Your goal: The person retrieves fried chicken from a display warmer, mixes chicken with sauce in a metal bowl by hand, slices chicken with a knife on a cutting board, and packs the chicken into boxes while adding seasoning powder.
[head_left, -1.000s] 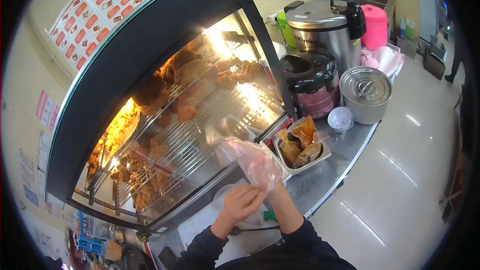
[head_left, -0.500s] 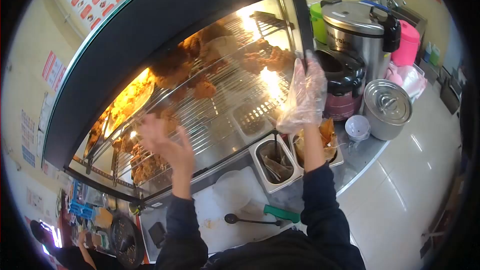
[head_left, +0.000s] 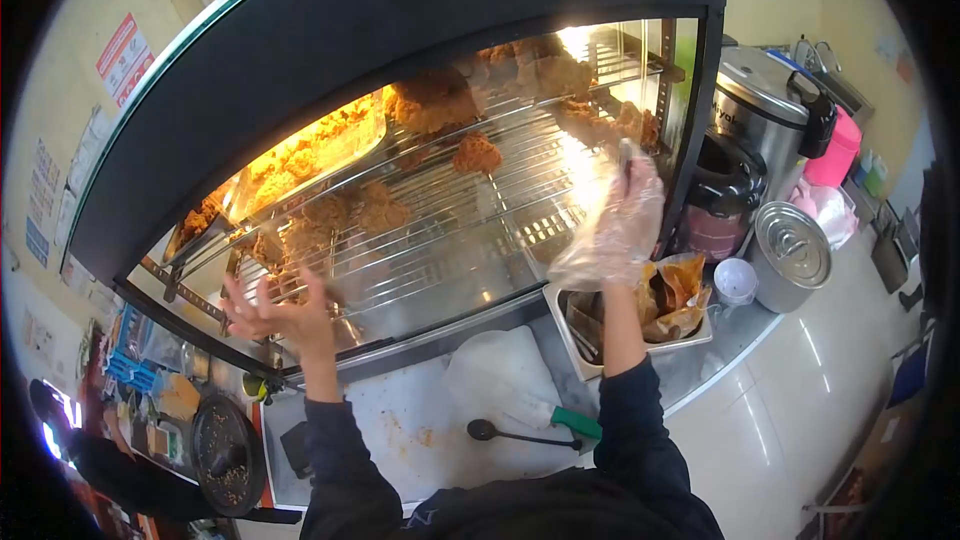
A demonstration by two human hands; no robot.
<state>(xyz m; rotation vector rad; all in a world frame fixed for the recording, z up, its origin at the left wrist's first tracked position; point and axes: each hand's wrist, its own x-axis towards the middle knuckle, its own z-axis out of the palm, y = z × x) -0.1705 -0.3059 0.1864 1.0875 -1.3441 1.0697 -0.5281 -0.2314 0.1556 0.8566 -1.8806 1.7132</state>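
Contact risk on both sides

The left hand (head_left: pixel 275 322) was bare, its fingers spread and nothing visible in them, before the left part of the warming cabinet (head_left: pixel 400 25). The right hand (head_left: pixel 618 220) wore a clear plastic glove (head_left: pixel 580 265), fingers extended, with nothing visible in its grasp, near the cabinet's right end. Fried pieces (head_left: pixel 476 153) lay inside on wire racks (head_left: pixel 400 260); whether either hand touched anything could not be told.

The likeliest fault was contamination: with one hand uncovered, any brush against the food would have meant skin contact. The glove looked baggy, so its film might have snagged on a rack wire and torn. The right forearm crossed by a metal tray (head_left: pixel 692 337) of pouches (head_left: pixel 678 290); a dropped wrist could have jostled them. On the desk (head_left: pixel 710 360), a green-handled tool (head_left: pixel 577 423) lay beside the right sleeve (head_left: pixel 640 425), where an elbow might have knocked it.
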